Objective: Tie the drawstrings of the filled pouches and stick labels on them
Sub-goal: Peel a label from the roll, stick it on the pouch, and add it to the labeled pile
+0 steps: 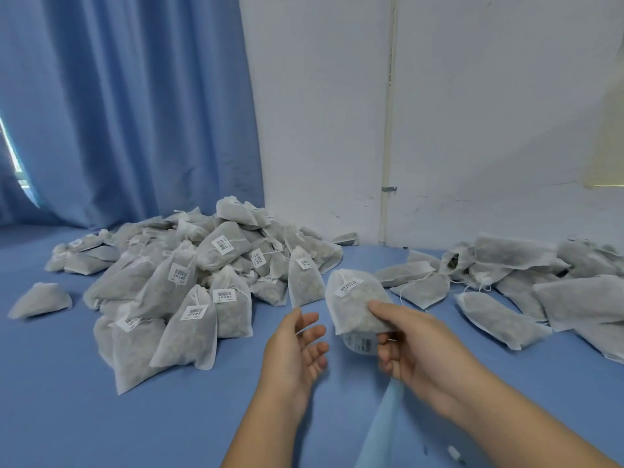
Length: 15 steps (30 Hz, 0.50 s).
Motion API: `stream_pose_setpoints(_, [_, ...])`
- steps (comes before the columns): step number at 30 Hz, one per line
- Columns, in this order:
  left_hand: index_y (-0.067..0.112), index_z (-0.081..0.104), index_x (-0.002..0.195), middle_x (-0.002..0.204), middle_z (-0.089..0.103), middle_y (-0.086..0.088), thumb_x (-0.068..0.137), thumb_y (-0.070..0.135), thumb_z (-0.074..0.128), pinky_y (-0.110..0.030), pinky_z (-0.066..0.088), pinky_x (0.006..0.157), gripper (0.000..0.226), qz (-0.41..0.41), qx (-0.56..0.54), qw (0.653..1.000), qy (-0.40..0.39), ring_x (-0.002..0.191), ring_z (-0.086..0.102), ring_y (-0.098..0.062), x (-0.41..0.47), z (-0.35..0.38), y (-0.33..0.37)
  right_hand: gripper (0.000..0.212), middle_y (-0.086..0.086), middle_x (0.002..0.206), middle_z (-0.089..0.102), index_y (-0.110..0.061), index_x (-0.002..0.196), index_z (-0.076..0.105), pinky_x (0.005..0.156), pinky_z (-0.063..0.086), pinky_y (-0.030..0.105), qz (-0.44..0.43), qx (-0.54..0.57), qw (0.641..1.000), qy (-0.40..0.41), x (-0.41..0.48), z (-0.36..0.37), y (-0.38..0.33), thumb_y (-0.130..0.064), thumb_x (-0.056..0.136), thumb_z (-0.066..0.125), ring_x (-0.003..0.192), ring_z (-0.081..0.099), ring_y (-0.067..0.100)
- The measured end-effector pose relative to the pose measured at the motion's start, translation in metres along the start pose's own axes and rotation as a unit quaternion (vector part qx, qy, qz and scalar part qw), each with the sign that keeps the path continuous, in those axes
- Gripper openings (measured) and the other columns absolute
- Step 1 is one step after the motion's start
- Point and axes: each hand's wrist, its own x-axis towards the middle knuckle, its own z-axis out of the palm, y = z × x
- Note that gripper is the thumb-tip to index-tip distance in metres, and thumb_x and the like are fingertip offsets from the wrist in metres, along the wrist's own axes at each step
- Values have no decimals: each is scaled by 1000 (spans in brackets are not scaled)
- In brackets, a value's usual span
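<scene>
— What's over on the left?
— A blue curtain [118, 113], and below it one lone pouch [40, 300] lying on the blue counter [101, 417]. Next to that is a big heap of labelled pouches [189, 282], with many barcode stickers showing.
— And the hands?
— The left hand [297, 349] is empty, fingers loose and spread. It's just beside the pouch [354, 302] in the middle but not touching it. The right hand [415, 346] grips that pouch by its lower end, thumb on top and fingers curled underneath, holding it above the counter. There's a label [349, 287] near its top.
— Further right?
— A spread of pouches without labels [540, 292], some with loose strings trailing, lying by the white wall [472, 113]
</scene>
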Motion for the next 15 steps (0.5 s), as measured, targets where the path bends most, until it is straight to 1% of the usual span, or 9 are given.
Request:
stream_pose_setpoints(4, [13,64,87,68,60,-1,97,30,51,-27,37,51,24,-7,-64,997,31,54,49,-16,5,-2,6,20,0,49,49,-12,74,56,37,38,21,8,15,1000,-7,35,33,-4,-23,86,68,38,46,11])
stream_pose_setpoints(7, [12,64,87,65,59,-1,97,27,49,-26,35,50,23,-2,-93,995,45,51,48,-15,7,-1,10,18,0,51,54,-9,78,58,41,42,20,-11,33,999,-22,69,65,-20,-20,90,65,43,51,10])
stream_pose_setpoints(9, [12,63,87,65,58,-1,97,25,49,-25,34,50,22,-3,-103,993,56,51,47,-15,6,-1,12,12,6,66,62,-6,87,59,48,47,20,-9,44,997,-59,91,83,-30,-15,94,59,54,59,13])
stream_pose_setpoints(11, [11,63,88,67,58,-2,97,25,50,-26,34,50,21,-8,-105,992,62,51,47,-15,6,-1,11,9,14,86,64,-6,98,56,59,50,24,16,5,997,-70,107,94,-30,-15,97,56,67,63,18])
stream_pose_setpoints(12, [11,63,89,67,58,-2,97,25,51,-26,34,50,20,-10,-105,992,65,51,47,-15,5,-2,10,11,16,93,62,-7,103,53,63,51,26,31,-25,997,-64,113,97,-26,-16,97,55,70,64,21])
stream_pose_setpoints(13, [11,63,89,67,58,-2,97,24,51,-26,34,50,20,-10,-105,992,66,51,47,-15,5,-2,10,14,17,98,61,-7,108,50,64,51,27,43,-54,996,-56,116,99,-20,-16,97,55,71,65,22])
stream_pose_setpoints(15, [11,64,89,67,58,-2,97,24,50,-25,35,48,20,-6,-102,993,62,50,47,-14,4,-2,9,17,17,102,61,-8,112,49,63,53,28,56,-92,993,-45,116,99,-9,-15,97,54,71,68,22])
